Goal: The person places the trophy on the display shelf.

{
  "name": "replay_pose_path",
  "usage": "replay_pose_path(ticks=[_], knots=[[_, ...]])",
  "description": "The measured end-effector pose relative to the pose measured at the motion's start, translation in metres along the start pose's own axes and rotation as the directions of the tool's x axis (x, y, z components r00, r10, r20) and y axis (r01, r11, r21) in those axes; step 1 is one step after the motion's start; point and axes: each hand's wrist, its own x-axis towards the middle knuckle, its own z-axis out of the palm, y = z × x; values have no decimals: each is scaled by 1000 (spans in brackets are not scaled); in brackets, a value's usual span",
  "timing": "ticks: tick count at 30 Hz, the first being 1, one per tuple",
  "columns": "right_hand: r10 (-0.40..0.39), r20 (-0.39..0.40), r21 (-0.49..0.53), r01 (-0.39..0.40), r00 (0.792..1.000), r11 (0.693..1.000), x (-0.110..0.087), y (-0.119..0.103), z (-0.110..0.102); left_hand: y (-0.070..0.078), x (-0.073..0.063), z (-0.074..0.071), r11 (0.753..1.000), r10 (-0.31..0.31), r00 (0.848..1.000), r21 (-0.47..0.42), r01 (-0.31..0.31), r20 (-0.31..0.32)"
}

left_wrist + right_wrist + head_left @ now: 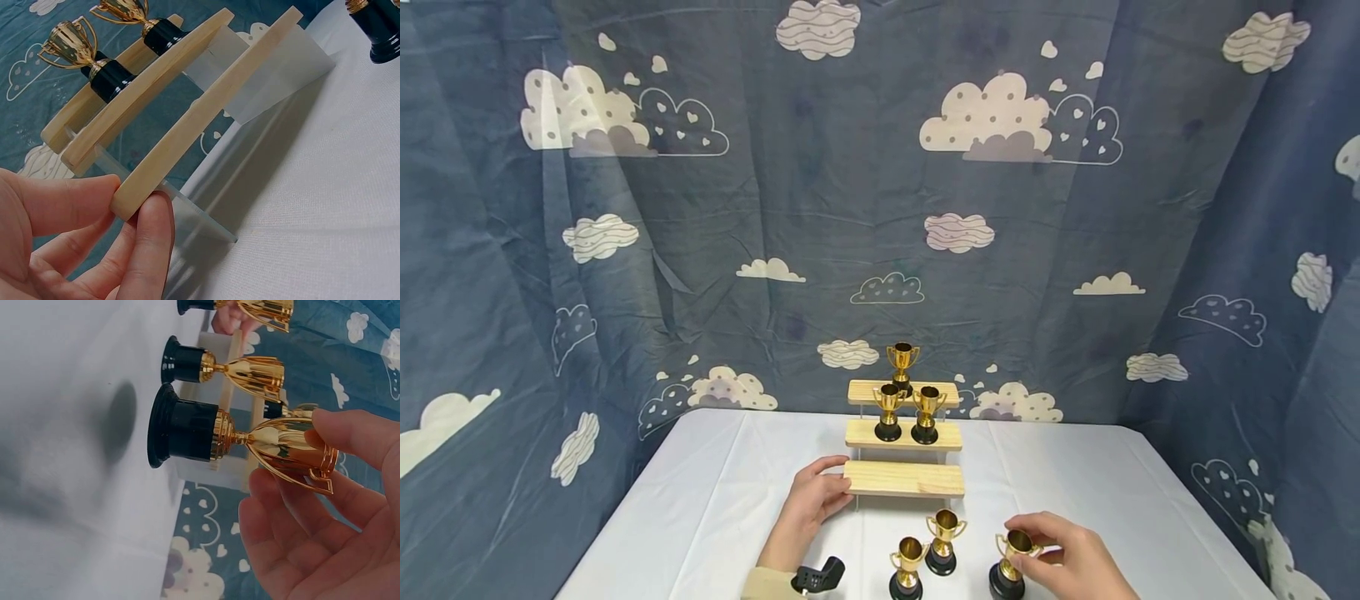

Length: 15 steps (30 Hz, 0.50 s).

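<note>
My left hand [808, 504] pinches the left end of the lowest wooden board [906, 479] of a three-step display stand, thumb on one face and fingers on the other in the left wrist view. In my right hand [1075, 557], a small gold trophy cup [187, 430] with a black base is held by its bowl and handles. Its base hangs above the cloth, with a shadow apart from it in the right wrist view. Left of it, two similar trophies [942, 557] [906, 575] stand upright in front of the stand.
One trophy [902, 360] stands on the top board [867, 393], and two more [888, 410] [927, 412] on the middle board [861, 435]. Clear side panels [275, 72] support the boards. A white cloth [1060, 475] covers the table; a blue cloud-patterned curtain [865, 192] hangs behind.
</note>
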Motion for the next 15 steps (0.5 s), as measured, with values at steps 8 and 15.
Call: replay_pose_path(ticks=[8,15], knots=[[-41,-57,-46,39,998,998,-1,-8,-7,-1,-1,0,1000,-1,1000,3,1,-5],[-41,-86,-51,37,995,998,3,-16,-11,-2,-1,0,1000,20,1000,3,-20,5]])
